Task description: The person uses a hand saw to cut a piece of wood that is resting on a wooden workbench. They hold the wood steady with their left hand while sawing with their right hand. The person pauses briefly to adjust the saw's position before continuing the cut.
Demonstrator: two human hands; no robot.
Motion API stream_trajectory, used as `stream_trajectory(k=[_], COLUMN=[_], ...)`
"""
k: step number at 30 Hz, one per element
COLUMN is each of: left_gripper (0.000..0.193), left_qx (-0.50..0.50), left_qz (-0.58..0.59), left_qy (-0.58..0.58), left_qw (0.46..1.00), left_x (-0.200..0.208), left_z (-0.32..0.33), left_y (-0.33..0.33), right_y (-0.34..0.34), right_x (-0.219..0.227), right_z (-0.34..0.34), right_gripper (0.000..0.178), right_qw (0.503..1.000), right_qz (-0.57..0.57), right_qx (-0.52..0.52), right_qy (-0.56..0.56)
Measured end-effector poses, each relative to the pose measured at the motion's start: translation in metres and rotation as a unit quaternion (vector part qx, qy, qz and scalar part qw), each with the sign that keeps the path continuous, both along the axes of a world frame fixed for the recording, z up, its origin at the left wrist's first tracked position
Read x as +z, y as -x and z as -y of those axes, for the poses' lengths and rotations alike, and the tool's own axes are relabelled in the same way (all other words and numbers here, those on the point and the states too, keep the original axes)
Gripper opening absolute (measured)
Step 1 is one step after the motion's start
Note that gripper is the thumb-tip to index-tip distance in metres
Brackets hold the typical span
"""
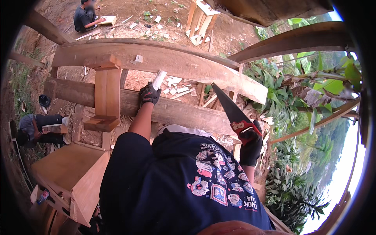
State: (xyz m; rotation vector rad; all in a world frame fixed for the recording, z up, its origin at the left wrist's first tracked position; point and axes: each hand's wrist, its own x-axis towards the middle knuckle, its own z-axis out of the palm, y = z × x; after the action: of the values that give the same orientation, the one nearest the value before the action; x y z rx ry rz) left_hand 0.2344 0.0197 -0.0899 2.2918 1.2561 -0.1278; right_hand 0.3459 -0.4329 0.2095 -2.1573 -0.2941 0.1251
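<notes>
My left hand (150, 94), in a dark glove, is closed around the lower end of a short pale piece of wood (158, 79). The piece's upper end rests by the edge of a long wooden plank (188, 64). On the right, my gloved right hand (251, 140) grips the red handle of a handsaw (229, 105). The saw's dark blade slants up and to the left, and its tip is apart from the pale piece. A second, darker beam (172, 111) runs beneath my left hand, parallel to the plank.
A wooden stool-like frame (106, 88) straddles the beams at left. A wooden box (72, 164) stands lower left. One person (88, 17) sits at the back with a board; another person (37, 127) is at far left. Offcuts (174, 82) litter the ground behind the beam.
</notes>
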Motion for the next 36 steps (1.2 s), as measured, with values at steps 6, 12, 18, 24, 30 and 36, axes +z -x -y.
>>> stream_trajectory(k=[6, 12, 18, 24, 30, 36], left_gripper=[0.063, 0.088, 0.085, 0.047, 0.040, 0.041], left_qx=[0.010, 0.025, 0.055, 0.093, 0.133, 0.067], left_qz=[0.009, 0.061, 0.155, 0.303, 0.297, 0.190], left_qy=[-0.022, -0.059, 0.188, 0.695, 0.447, 0.339], left_qw=[1.000, 0.996, 0.968, 0.645, 0.833, 0.919], left_x=[0.005, 0.010, 0.105, 0.137, 0.119, 0.156], left_z=[0.004, 0.005, 0.057, 0.119, 0.114, 0.099], left_y=[0.002, 0.004, -0.016, -0.035, -0.048, -0.059], right_y=[0.002, 0.003, -0.018, -0.015, -0.008, 0.013], right_x=[-0.017, -0.002, -0.005, -0.018, -0.054, -0.001], right_z=[-0.016, -0.060, -0.061, -0.082, -0.093, -0.125], right_gripper=[0.020, 0.039, 0.059, 0.081, 0.045, 0.059], right_qw=[0.994, 0.929, 0.991, 0.972, 0.962, 0.961], right_qz=[-0.100, -0.290, -0.042, -0.013, -0.224, -0.015], right_qx=[-0.003, -0.045, 0.127, 0.221, 0.156, 0.238], right_qy=[-0.039, -0.227, 0.020, 0.077, -0.028, 0.140])
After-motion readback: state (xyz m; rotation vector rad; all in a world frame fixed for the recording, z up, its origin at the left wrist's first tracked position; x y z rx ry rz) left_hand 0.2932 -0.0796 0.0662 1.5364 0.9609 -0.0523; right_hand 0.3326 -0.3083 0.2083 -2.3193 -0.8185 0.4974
